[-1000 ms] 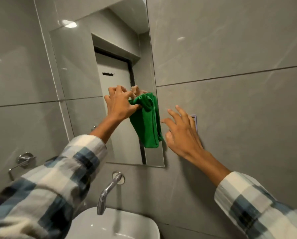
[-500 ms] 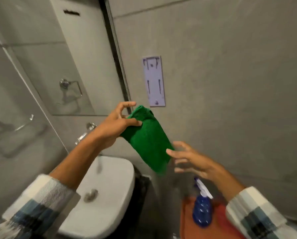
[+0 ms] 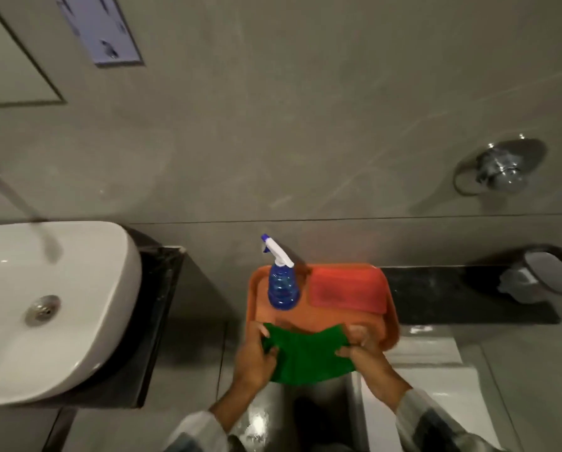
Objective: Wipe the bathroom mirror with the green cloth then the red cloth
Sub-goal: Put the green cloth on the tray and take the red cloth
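Note:
Both my hands hold the green cloth (image 3: 307, 352) stretched flat over the near edge of an orange tray (image 3: 257, 308). My left hand (image 3: 255, 357) grips its left end and my right hand (image 3: 367, 350) grips its right end. The red cloth (image 3: 348, 290) lies folded on the tray's far right part. Only the lower right corner of the mirror (image 3: 9, 60) shows at the top left.
A blue spray bottle (image 3: 282, 285) with a white nozzle stands on the tray's far left. A white washbasin (image 3: 77, 305) on a dark counter sits to the left, its tap (image 3: 9, 194) above it. A chrome wall fitting (image 3: 498, 171) and a small bin (image 3: 547, 272) are at the right.
The view swung down from the mirror to the tray. My left hand carried the green cloth down, and my right hand took hold of its other end.

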